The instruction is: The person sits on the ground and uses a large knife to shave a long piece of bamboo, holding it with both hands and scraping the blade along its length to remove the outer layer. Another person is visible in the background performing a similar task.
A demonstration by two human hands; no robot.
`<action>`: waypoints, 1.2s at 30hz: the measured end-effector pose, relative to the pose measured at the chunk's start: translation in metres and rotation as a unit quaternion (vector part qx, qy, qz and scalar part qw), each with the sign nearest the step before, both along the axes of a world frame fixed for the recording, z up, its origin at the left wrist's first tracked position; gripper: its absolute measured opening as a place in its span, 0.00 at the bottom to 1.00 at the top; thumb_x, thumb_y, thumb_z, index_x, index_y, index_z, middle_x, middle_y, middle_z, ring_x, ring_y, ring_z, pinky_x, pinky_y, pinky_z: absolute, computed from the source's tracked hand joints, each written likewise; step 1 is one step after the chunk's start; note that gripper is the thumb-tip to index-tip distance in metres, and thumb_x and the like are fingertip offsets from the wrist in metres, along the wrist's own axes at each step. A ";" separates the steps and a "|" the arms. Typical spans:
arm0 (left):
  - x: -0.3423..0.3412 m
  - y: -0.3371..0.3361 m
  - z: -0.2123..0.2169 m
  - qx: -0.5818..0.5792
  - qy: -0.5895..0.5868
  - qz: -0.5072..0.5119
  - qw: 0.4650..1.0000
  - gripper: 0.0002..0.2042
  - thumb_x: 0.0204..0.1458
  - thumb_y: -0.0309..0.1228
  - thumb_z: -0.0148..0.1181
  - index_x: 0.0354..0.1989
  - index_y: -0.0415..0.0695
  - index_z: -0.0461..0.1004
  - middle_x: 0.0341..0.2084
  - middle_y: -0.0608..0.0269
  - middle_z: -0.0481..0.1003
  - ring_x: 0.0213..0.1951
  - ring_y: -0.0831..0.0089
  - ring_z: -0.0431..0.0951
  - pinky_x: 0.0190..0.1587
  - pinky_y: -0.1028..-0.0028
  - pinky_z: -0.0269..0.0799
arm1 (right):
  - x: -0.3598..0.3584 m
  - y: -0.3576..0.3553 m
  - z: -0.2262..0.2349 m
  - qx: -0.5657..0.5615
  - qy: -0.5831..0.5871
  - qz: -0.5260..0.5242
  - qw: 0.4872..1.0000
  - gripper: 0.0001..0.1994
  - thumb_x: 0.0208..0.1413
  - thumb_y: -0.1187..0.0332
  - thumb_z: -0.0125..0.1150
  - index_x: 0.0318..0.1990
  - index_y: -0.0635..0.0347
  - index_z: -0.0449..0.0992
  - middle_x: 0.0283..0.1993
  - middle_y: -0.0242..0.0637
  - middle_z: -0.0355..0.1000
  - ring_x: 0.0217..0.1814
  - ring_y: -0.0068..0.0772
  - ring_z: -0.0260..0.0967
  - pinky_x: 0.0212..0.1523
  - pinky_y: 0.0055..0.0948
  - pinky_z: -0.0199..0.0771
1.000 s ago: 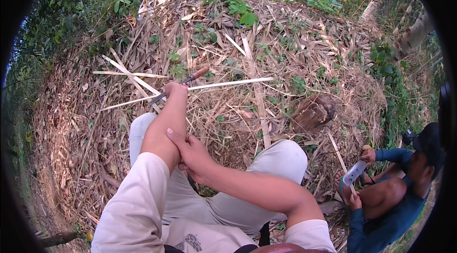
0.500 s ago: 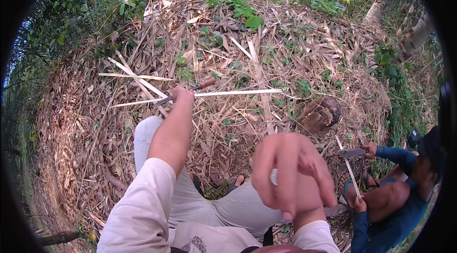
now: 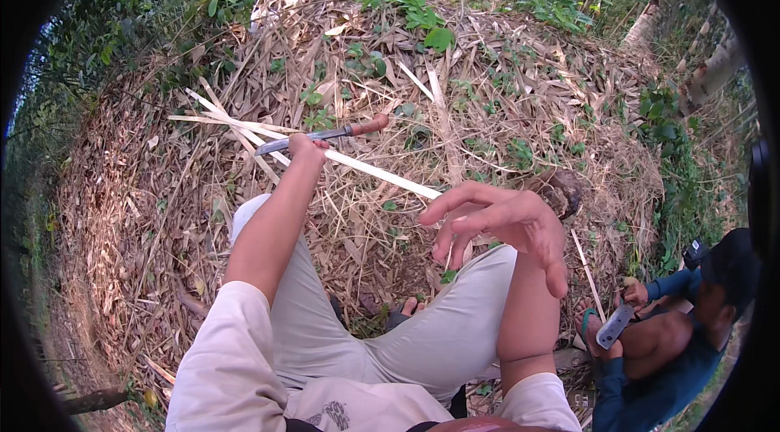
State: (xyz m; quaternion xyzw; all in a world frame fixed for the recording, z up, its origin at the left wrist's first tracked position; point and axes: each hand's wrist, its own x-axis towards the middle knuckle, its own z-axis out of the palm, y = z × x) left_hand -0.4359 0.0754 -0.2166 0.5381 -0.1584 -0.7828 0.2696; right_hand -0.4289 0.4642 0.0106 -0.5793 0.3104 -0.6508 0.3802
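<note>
My left hand (image 3: 307, 149) is closed around a pale split bamboo strip (image 3: 390, 178). It also holds a knife (image 3: 331, 134) by the blade. The knife's wooden handle points right, and the blade tip sticks out to the left of my hand. From my grip the strip slants down to the right, its end close to my right hand (image 3: 508, 225). That hand is raised in front of my knee, fingers apart and curved, nothing visible in it. Several more strips (image 3: 215, 119) lie crossed on the ground beyond my left hand.
Dry leaves (image 3: 162, 188) and small green plants cover the ground. A cut log (image 3: 561, 191) lies beyond my right hand. At right a crouching person (image 3: 666, 326) holds a broad blade (image 3: 615, 326) near a pale strip (image 3: 587, 273). Tree trunks (image 3: 654, 1) stand far right.
The strip's right end has swung down toward me, and the knife has shifted up and right with my left hand. My right hand's fingers have spread and turned leftward. The other person's blade has lowered.
</note>
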 end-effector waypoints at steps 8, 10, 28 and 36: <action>0.027 -0.003 0.055 -0.106 0.121 -0.080 0.984 0.18 0.69 0.51 0.34 0.39 0.49 0.56 0.23 0.64 0.59 0.16 0.77 0.57 0.16 0.76 0.52 | -0.001 -0.009 -0.019 0.261 -0.082 -0.188 0.943 0.36 0.54 0.47 0.67 0.61 0.68 0.70 0.62 0.52 0.68 0.59 0.44 0.71 0.58 0.44 0.74; 0.037 -0.001 0.062 -0.127 0.129 -0.095 0.979 0.17 0.69 0.51 0.36 0.41 0.49 0.58 0.27 0.63 0.61 0.18 0.77 0.58 0.18 0.76 0.54 | 0.000 -0.012 -0.021 0.227 -0.067 -0.146 0.960 0.36 0.52 0.45 0.68 0.58 0.68 0.73 0.60 0.53 0.69 0.58 0.45 0.72 0.58 0.44 0.75; 0.063 0.017 0.075 -0.268 0.202 -0.109 0.935 0.16 0.68 0.48 0.44 0.40 0.47 0.59 0.26 0.67 0.63 0.18 0.80 0.59 0.19 0.78 0.57 | 0.003 -0.069 -0.063 0.497 0.193 -0.341 0.774 0.17 0.60 0.63 0.66 0.54 0.60 0.78 0.37 0.36 0.79 0.38 0.22 0.75 0.43 0.27 0.77; 0.070 0.022 0.073 -0.291 0.179 -0.079 0.936 0.15 0.67 0.47 0.47 0.43 0.47 0.60 0.28 0.67 0.64 0.19 0.78 0.61 0.21 0.78 0.59 | 0.027 -0.079 -0.023 0.162 0.058 -0.505 0.846 0.09 0.64 0.67 0.59 0.39 0.65 0.74 0.36 0.39 0.77 0.34 0.27 0.77 0.38 0.26 0.78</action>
